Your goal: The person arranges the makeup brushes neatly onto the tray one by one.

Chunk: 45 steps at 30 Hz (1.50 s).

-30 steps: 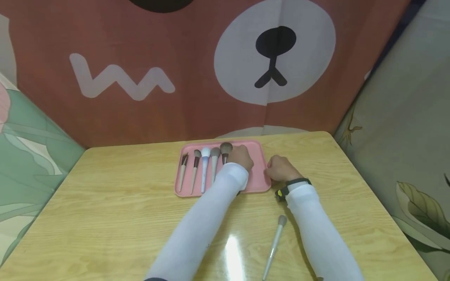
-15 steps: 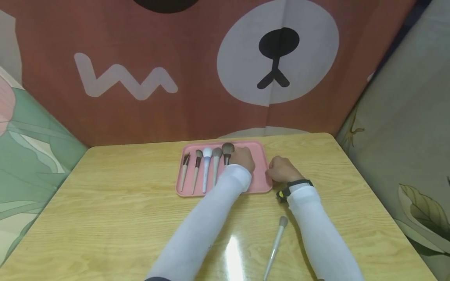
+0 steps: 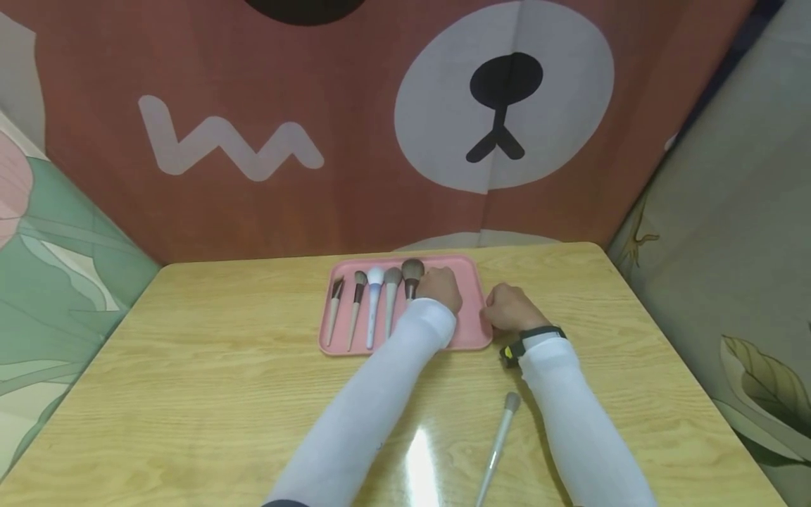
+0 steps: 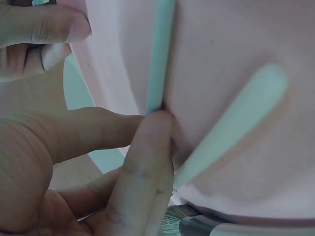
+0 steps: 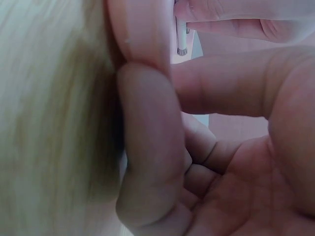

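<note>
A pink tray (image 3: 470, 324) with several makeup brushes lying side by side stands at the back of the table. Over its right half is my left hand (image 3: 441, 287), pinching a makeup brush by its slim pale handle (image 4: 160, 59) between thumb and fingers, close over the tray floor. From the head camera, that brush is hidden by the hand. Another pale handle (image 4: 236, 123) lies slantwise beside these fingers. My right hand (image 3: 512, 306) grips the tray's right rim, thumb on one side and curled finger on the other, as the right wrist view shows.
A loose makeup brush (image 3: 497, 451) with a grey head lies on the wooden table (image 3: 209, 394), in front of the tray and near the right forearm. A brown cloth (image 3: 355, 197) with a cartoon face hangs behind the table's back edge.
</note>
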Motion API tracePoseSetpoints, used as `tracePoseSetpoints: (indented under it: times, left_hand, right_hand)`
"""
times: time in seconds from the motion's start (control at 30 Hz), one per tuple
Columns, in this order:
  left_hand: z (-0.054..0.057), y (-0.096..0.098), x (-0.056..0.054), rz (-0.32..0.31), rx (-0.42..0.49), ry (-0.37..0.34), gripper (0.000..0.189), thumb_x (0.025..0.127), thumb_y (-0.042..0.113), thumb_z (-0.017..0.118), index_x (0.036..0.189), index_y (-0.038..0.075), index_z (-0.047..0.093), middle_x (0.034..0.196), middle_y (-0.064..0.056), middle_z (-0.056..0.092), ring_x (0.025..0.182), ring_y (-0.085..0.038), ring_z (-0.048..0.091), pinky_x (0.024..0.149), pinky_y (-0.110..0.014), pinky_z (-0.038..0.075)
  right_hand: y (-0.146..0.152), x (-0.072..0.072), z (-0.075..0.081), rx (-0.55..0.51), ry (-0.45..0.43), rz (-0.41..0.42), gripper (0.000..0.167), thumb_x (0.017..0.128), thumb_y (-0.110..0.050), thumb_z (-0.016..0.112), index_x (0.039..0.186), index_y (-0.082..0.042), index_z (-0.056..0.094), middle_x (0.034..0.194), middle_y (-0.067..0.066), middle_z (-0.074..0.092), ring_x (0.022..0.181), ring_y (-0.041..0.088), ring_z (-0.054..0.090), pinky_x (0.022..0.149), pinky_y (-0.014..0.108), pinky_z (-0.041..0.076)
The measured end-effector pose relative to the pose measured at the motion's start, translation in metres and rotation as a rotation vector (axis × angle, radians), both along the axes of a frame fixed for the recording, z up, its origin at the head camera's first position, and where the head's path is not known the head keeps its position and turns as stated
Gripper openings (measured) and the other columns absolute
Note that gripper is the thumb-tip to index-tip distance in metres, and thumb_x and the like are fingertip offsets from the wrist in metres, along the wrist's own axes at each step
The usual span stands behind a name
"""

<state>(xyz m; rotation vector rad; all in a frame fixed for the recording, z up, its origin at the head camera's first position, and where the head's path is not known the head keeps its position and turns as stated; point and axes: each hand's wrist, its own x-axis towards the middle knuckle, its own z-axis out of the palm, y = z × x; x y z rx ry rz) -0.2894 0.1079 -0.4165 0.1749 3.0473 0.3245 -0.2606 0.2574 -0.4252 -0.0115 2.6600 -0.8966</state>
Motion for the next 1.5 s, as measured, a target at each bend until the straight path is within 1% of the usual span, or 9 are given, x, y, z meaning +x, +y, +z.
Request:
tracePoseSetpoints:
  times: [0.37, 0.63, 0.8, 0.83, 1.03, 1.07, 1.17, 1.3, 1.5]
  left_hand:
    - [0.005, 0.0, 0.003, -0.027, -0.032, 0.002, 0.019, 0.098, 0.015, 0.066, 0.108, 0.007, 0.079, 0.107, -0.012, 0.081, 0.098, -0.026, 0.079, 0.081, -0.035, 0.065]
    - [0.017, -0.002, 0.007, -0.05, 0.011, 0.029, 0.02, 0.096, 0.011, 0.066, 0.111, 0.006, 0.078, 0.113, -0.013, 0.079, 0.101, -0.027, 0.078, 0.082, -0.036, 0.066]
    - [0.026, -0.009, 0.014, -0.069, 0.027, 0.053, 0.015, 0.094, 0.011, 0.067, 0.105, 0.006, 0.078, 0.112, -0.012, 0.08, 0.1, -0.028, 0.077, 0.084, -0.038, 0.065]
    - [0.028, -0.01, 0.016, -0.076, 0.023, 0.051, 0.013, 0.094, 0.011, 0.067, 0.101, 0.007, 0.078, 0.11, -0.011, 0.08, 0.098, -0.028, 0.077, 0.089, -0.039, 0.063]
    - [0.032, -0.019, 0.035, -0.112, -0.014, 0.121, 0.009, 0.091, 0.011, 0.069, 0.085, 0.01, 0.076, 0.092, -0.007, 0.08, 0.088, -0.027, 0.069, 0.08, -0.04, 0.059]
    - [0.032, -0.021, 0.038, -0.121, 0.001, 0.141, 0.007, 0.09, 0.011, 0.069, 0.087, 0.009, 0.075, 0.091, -0.007, 0.079, 0.086, -0.027, 0.069, 0.075, -0.039, 0.06]
    - [0.032, -0.028, 0.049, -0.169, 0.079, 0.161, 0.01, 0.094, 0.012, 0.07, 0.1, 0.006, 0.077, 0.092, -0.01, 0.078, 0.081, -0.025, 0.074, 0.07, -0.037, 0.063]
    - [0.029, -0.038, 0.066, -0.228, 0.148, 0.155, 0.023, 0.098, 0.018, 0.071, 0.119, 0.009, 0.076, 0.107, -0.011, 0.079, 0.087, -0.027, 0.077, 0.07, -0.036, 0.064]
    - [0.021, -0.054, 0.092, -0.285, 0.218, 0.159, 0.025, 0.099, 0.021, 0.072, 0.123, 0.013, 0.076, 0.106, -0.006, 0.08, 0.086, -0.017, 0.075, 0.065, -0.027, 0.059]
  right_hand:
    - [0.0, -0.001, -0.001, -0.006, -0.004, -0.006, 0.03, 0.079, -0.004, 0.059, 0.056, -0.017, 0.045, 0.052, -0.004, 0.046, 0.05, 0.012, 0.045, 0.049, 0.024, 0.038]
    - [0.001, -0.001, -0.001, 0.008, -0.012, -0.009, 0.029, 0.081, -0.005, 0.059, 0.058, -0.016, 0.046, 0.055, -0.003, 0.049, 0.052, 0.013, 0.048, 0.05, 0.024, 0.04]
    - [0.001, 0.0, -0.001, 0.013, -0.001, -0.005, 0.028, 0.08, -0.005, 0.059, 0.058, -0.015, 0.047, 0.055, -0.003, 0.049, 0.052, 0.013, 0.048, 0.049, 0.024, 0.039]
    - [0.001, 0.0, -0.002, 0.012, 0.004, -0.003, 0.027, 0.08, -0.004, 0.059, 0.058, -0.015, 0.047, 0.054, -0.003, 0.049, 0.051, 0.013, 0.048, 0.049, 0.023, 0.039]
    - [0.001, 0.0, -0.002, 0.017, -0.001, 0.0, 0.025, 0.076, -0.003, 0.06, 0.057, -0.015, 0.049, 0.054, -0.004, 0.048, 0.05, 0.012, 0.046, 0.048, 0.023, 0.037]
    - [0.0, 0.001, -0.002, 0.018, -0.004, 0.0, 0.025, 0.077, -0.003, 0.06, 0.057, -0.015, 0.049, 0.054, -0.004, 0.048, 0.05, 0.012, 0.046, 0.048, 0.023, 0.038]
    - [-0.001, 0.001, -0.001, 0.019, -0.014, -0.003, 0.025, 0.08, -0.004, 0.059, 0.058, -0.014, 0.05, 0.054, -0.003, 0.05, 0.051, 0.013, 0.048, 0.049, 0.024, 0.039]
    - [-0.001, 0.0, -0.001, 0.009, -0.031, -0.012, 0.021, 0.08, -0.004, 0.061, 0.061, -0.012, 0.054, 0.056, -0.001, 0.052, 0.053, 0.014, 0.05, 0.05, 0.024, 0.041]
    - [-0.001, -0.001, -0.003, 0.012, -0.023, 0.0, 0.018, 0.079, -0.005, 0.062, 0.061, -0.01, 0.058, 0.055, -0.002, 0.053, 0.053, 0.013, 0.05, 0.05, 0.024, 0.041]
